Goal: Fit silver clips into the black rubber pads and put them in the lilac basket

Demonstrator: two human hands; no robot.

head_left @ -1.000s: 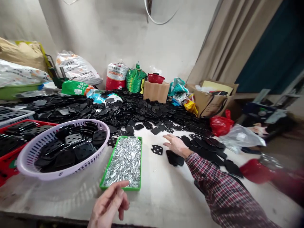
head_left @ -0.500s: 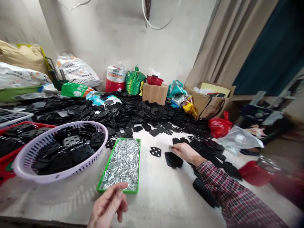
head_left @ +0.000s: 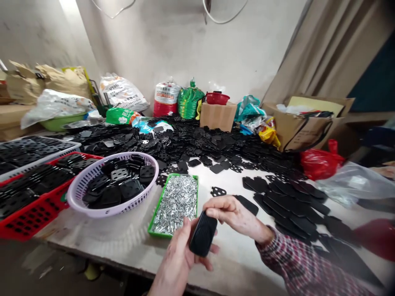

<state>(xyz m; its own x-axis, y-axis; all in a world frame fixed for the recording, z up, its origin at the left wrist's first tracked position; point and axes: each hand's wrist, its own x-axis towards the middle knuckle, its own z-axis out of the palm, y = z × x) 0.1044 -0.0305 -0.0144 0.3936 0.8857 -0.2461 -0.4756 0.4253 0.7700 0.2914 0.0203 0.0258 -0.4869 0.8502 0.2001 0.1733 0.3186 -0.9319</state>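
Close to the table's front edge, a black ribbed plate (head_left: 203,237) with rounded corners is tilted up between my hands. My left hand (head_left: 180,250) cups it from the left and below, fingers behind it. The thumb and fingers of my right hand (head_left: 236,214) pinch its upper edge. Just to the left lies a green tray (head_left: 151,225) full of small silver metal pins (head_left: 179,197). Beyond my right hand, a black plate with holes (head_left: 218,191) lies on the table, partly hidden. Another flat black plate (head_left: 249,204) sits behind my right wrist.
A lilac basket (head_left: 72,201) and a red crate (head_left: 31,222), both holding black plates, stand at left. Black plates (head_left: 210,142) pile across the back, and more (head_left: 293,201) spread at right. Behind them stand sacks, a cardboard box (head_left: 217,117) and a red bag (head_left: 322,162).
My right hand has come back from the plates on the right to my left hand. A black plate is now held between them. The view has swung left.
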